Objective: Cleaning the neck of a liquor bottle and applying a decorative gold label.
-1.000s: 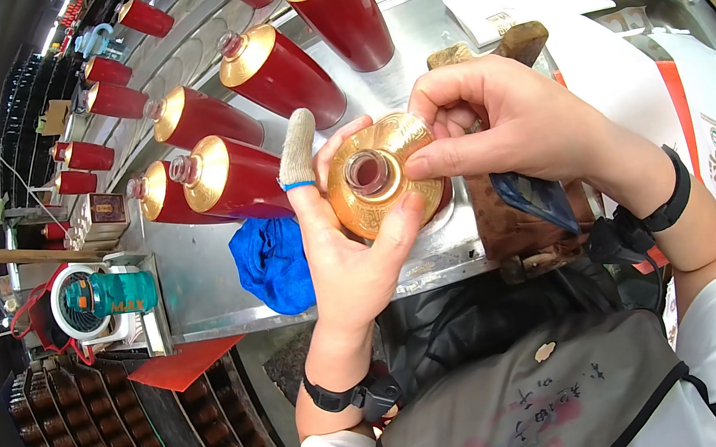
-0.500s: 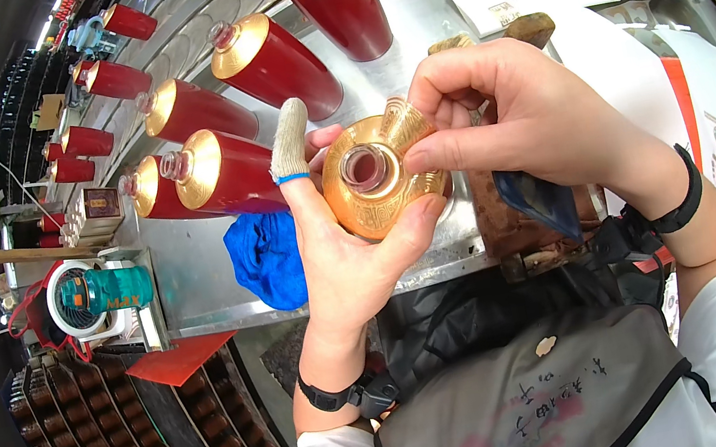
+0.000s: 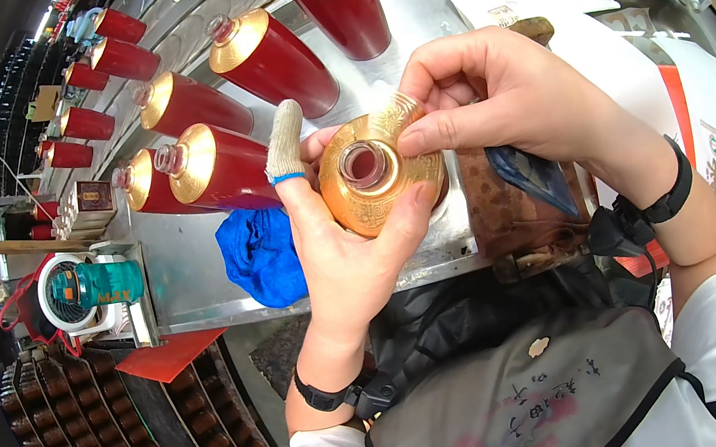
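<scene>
Bottle (image 3: 381, 179) mouth uncapped, gold shoulder gripped by left hand (image 3: 343, 245); right hand (image 3: 499, 98) fingers pinch its rim; capless red bottles (image 3: 219, 167) wait just left.

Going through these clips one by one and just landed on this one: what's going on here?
A person at a metal workbench holds a bottle with a gold shoulder, its open neck facing the camera. The left hand, a white cot on one finger, cradles it from below, while the right hand pinches the gold rim at the top. More red bottles with gold tops lie in a row on the conveyor behind, and a blue cloth lies beside the left hand.
</scene>
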`<move>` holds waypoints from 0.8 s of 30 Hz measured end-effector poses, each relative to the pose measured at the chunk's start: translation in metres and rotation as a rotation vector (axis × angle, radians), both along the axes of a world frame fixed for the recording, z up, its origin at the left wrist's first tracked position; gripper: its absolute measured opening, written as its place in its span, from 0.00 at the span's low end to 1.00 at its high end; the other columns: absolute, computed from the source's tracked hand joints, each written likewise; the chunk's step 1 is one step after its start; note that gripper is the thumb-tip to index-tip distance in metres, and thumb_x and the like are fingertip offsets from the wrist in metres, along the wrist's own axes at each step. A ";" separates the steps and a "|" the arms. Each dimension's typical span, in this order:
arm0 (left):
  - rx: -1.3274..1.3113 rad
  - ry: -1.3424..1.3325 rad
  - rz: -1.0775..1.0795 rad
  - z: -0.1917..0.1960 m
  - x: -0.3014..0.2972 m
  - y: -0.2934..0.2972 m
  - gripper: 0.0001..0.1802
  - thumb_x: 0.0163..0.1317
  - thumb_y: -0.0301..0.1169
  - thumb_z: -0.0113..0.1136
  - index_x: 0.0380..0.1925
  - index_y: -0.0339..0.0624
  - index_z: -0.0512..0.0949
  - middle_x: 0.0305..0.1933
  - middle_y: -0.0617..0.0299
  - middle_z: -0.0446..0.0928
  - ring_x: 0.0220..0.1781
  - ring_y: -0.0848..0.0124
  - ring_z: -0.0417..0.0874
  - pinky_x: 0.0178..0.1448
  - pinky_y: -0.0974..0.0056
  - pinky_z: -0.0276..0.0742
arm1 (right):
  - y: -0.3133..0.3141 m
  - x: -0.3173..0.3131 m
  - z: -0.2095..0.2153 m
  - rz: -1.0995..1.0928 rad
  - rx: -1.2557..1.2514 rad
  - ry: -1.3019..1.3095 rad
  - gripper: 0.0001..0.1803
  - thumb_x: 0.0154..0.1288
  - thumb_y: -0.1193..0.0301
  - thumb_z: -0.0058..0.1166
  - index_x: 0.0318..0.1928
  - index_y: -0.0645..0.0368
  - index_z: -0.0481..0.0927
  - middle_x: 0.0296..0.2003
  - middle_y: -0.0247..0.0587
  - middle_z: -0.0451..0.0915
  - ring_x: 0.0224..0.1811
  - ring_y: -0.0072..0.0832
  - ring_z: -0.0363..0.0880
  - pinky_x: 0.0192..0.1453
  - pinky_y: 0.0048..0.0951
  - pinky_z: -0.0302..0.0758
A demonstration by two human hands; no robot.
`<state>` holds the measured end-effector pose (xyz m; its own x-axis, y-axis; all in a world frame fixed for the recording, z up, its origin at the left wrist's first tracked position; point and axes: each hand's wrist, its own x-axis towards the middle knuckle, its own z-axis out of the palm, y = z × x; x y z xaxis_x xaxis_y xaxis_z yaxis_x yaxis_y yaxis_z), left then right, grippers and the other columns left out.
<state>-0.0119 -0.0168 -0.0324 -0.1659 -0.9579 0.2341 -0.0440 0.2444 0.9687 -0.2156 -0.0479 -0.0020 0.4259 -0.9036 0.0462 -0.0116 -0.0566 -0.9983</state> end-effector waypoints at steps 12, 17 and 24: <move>-0.006 0.109 -0.041 -0.005 0.001 -0.002 0.56 0.49 0.31 0.76 0.72 0.35 0.48 0.64 0.49 0.63 0.64 0.62 0.71 0.68 0.57 0.68 | -0.001 -0.003 -0.004 -0.011 -0.099 0.049 0.09 0.63 0.74 0.67 0.41 0.62 0.81 0.30 0.23 0.78 0.31 0.07 0.73 0.34 0.12 0.70; -0.068 -0.107 0.039 -0.007 0.003 -0.001 0.56 0.49 0.33 0.77 0.72 0.33 0.49 0.62 0.51 0.64 0.64 0.62 0.71 0.69 0.56 0.66 | -0.006 0.000 -0.006 -0.017 -0.041 -0.039 0.11 0.61 0.68 0.68 0.37 0.62 0.82 0.26 0.28 0.78 0.29 0.13 0.72 0.34 0.19 0.70; -0.053 -0.072 -0.002 -0.005 0.008 -0.005 0.57 0.48 0.33 0.78 0.71 0.34 0.50 0.61 0.52 0.66 0.64 0.61 0.71 0.70 0.56 0.66 | -0.006 -0.003 -0.007 0.015 -0.089 0.011 0.08 0.64 0.74 0.66 0.39 0.62 0.80 0.30 0.24 0.78 0.31 0.07 0.72 0.33 0.13 0.68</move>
<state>-0.0041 -0.0220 -0.0374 -0.1864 -0.9441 0.2720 -0.1128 0.2956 0.9486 -0.2190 -0.0542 -0.0093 0.4401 -0.8898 0.1212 -0.0214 -0.1453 -0.9892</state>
